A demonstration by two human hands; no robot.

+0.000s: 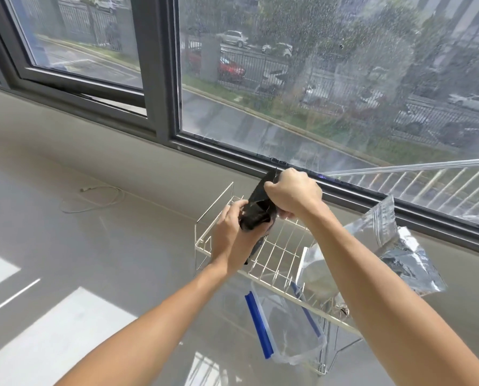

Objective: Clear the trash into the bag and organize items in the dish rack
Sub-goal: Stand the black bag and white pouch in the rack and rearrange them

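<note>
We see both hands raised above the white wire dish rack [271, 254], which stands on the pale grey surface [79, 246] under the window [316, 79]. Between them is a black plastic bag [256, 210], crumpled and hanging over the left part of the rack. The left hand [232, 232] has a closed grip on the lower part of the bag; the right hand [294, 195] has a clenched grip on its upper edge. The bag's mouth seems closed, but we cannot tell for sure. A clear zip bag with a blue strip [285, 330] hangs at the near edge of the rack. A silver foil pouch [394, 246] leans at the rack's right side. A thin white cable [93, 199] lies on the surface, well apart at the left.
</note>
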